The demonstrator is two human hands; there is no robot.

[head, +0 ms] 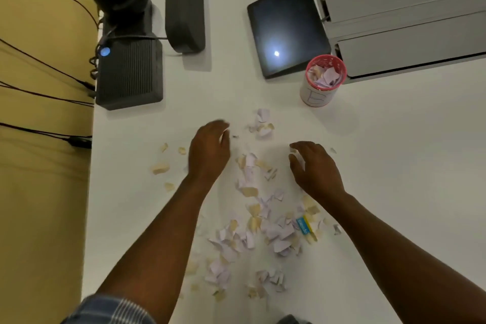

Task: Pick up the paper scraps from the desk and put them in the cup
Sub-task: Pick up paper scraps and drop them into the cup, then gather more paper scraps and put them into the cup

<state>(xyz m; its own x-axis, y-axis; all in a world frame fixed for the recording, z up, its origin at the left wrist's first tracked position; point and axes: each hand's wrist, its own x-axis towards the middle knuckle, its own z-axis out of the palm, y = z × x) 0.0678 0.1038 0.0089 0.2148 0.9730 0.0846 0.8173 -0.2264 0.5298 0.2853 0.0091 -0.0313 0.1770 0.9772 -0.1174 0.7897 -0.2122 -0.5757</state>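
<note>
a: what lay closest to the person?

b: a checked sleeve (110,309) at the bottom edge, then both bare forearms reaching out over the white desk (394,166). between the arms the paper scraps (252,229) were spread thickest, white and cream bits overlapping, with one blue and yellow scrap (305,225) among them near the right forearm.

a: and the hands?

b: the left hand (209,151) was palm down over the desk with its fingers curled at the far end. it was blurred, so i could not tell whether it was pinching a scrap. the right hand (314,166) was also palm down, fingers bent, and a small white bit showed at its fingertips (294,151), so it seemed to be pinching a scrap.

a: any scraps outside the main pile?

b: a few cream ones lay apart to the left of the left hand, and a small clump (263,123) sat just beyond both hands.

a: where was the cup?

b: the cup (324,80) stood upright farther out and to the right, well apart from the hands. it had a pink rim and white wall, with scraps already inside it.

a: and behind it?

b: a dark tablet (286,29) lay just beside the cup, and a grey lidded tray (410,18) sat to the right. to the far left were a ribbed black box (131,73) with a blue light and cables trailing off the desk edge.
</note>
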